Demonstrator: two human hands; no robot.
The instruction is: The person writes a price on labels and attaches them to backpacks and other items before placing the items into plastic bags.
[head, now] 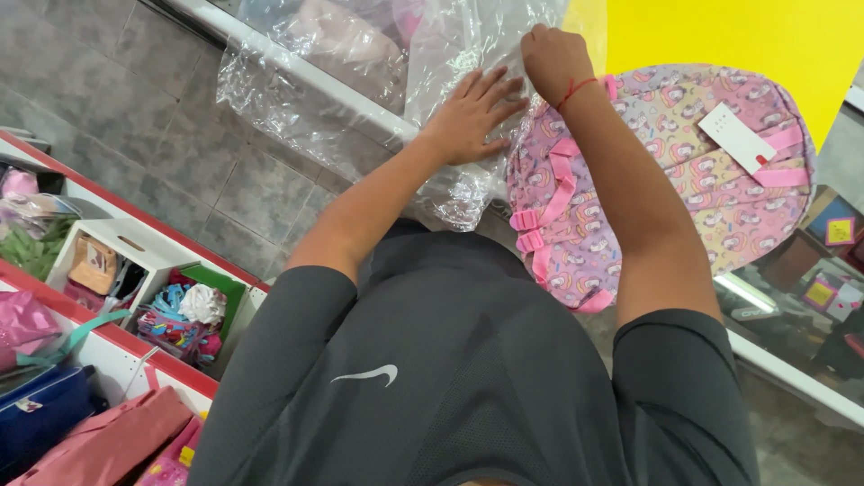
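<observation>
A pink patterned backpack (684, 171) with pink straps and a white tag lies on a glass counter (792, 360). Beside it, to the left, is a crumpled clear plastic bag (360, 81). My left hand (470, 117) lies flat, fingers spread, pressing on the plastic next to the backpack's edge. My right hand (551, 56), with a red string at the wrist, is closed and pinches the plastic above the backpack's top. Whether part of the backpack is inside the bag I cannot tell.
A yellow sheet (747, 45) lies behind the backpack. At the lower left, a red-edged white shelf (117, 238) holds small toys, hair items and bags. Grey tiled floor (117, 117) shows beyond the counter's white frame. Small boxes sit under the glass at the right.
</observation>
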